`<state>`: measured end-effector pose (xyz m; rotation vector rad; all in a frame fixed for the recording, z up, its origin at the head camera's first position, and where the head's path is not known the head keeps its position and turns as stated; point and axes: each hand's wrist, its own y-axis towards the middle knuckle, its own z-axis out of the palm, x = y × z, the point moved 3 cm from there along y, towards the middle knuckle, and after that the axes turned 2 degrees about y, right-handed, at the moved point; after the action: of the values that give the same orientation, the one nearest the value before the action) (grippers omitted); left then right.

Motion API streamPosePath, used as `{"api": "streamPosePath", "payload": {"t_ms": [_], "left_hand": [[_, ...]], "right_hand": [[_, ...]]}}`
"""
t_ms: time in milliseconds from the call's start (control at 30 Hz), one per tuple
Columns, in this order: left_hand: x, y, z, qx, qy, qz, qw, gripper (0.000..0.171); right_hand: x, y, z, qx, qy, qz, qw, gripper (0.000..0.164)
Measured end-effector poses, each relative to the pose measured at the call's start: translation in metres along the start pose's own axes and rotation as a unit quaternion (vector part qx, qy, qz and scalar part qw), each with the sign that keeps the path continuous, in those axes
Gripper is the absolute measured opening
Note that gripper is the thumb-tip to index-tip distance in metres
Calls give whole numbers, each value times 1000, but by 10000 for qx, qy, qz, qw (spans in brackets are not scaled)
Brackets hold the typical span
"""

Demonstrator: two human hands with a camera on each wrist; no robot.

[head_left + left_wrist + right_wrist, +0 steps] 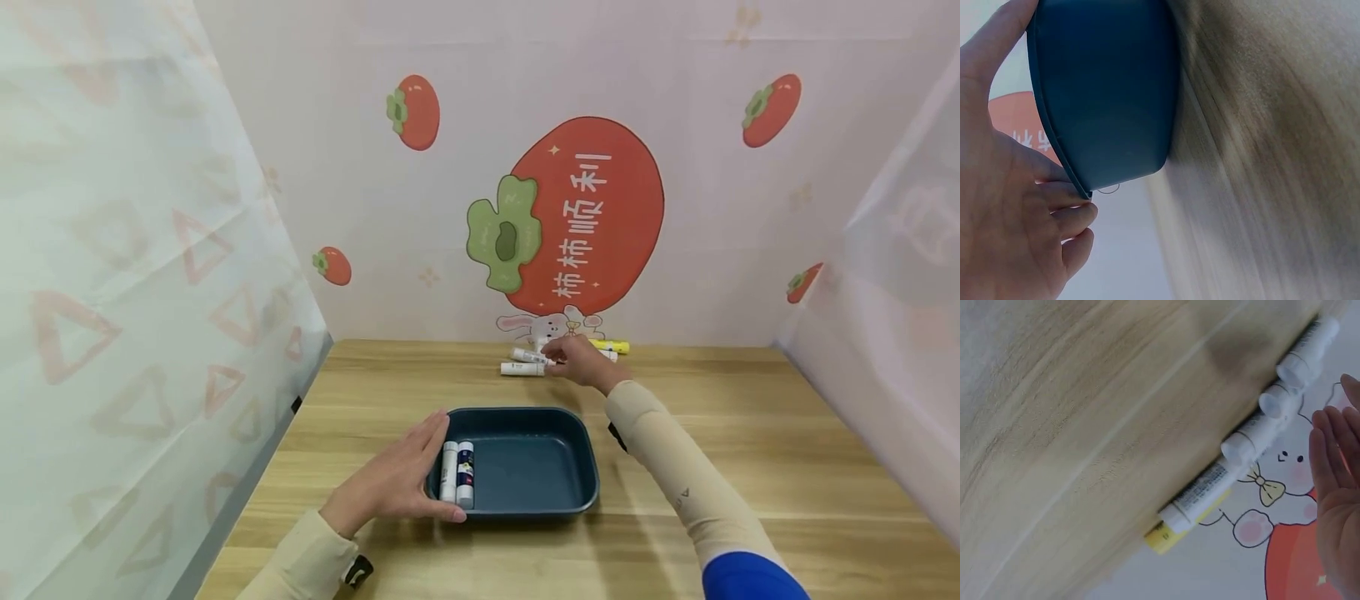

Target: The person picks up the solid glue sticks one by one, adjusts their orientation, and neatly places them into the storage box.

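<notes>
My left hand (401, 475) rests against the left side of a dark teal tray (525, 513), its thumb on the front rim and fingers along the left edge. In the left wrist view, the fingertips touch the tray's rim (1054, 147). Inside the tray, a white glue stick (448, 475) and a dark-labelled glue stick (465, 467) stand side by side at the left. My right hand (581, 362) is over several white glue sticks (522, 368) at the back. In the right wrist view, its fingers extend, apart from the white glue sticks (1200, 490).
A yellow glue stick (615, 346) lies at the table's back edge, behind a white one. The wooden table (420, 375) meets a printed back sheet (420, 208) with persimmons and a rabbit. Pale sheets hang on both sides.
</notes>
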<state>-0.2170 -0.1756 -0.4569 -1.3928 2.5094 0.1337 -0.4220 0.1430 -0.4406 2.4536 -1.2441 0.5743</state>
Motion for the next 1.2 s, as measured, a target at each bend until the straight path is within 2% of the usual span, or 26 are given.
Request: {"api": "streamPosePath", "payload": {"t_ms": [167, 400, 667, 800, 900, 1067, 1200], "left_hand": [[0, -1, 2, 48, -27, -49, 10000, 139], [-2, 3, 2, 104, 13, -34, 9999, 139], [-1, 1, 0, 115, -26, -81, 9999, 139], [-1, 3, 0, 140, -1, -62, 9999, 138], [0, 5, -2, 170, -88, -57, 9998, 135], [4, 7, -10, 143, -348, -238, 9990, 124], [6, 15, -25, -312, -269, -171, 9990, 110]], "right_hand": [[-4, 11, 12, -12, -313, -220, 9993, 27], [-13, 19, 29, 7, -736, -517, 9959, 9], [-10, 20, 35, 210, -538, -100, 9983, 7], [-13, 16, 33, 102, -224, 206, 9995, 6], [-16, 10, 31, -62, 60, 338, 9994, 13], [-6, 1, 17, -262, 330, 24, 9991, 17], [13, -4, -3, -273, 457, -212, 9984, 16]]}}
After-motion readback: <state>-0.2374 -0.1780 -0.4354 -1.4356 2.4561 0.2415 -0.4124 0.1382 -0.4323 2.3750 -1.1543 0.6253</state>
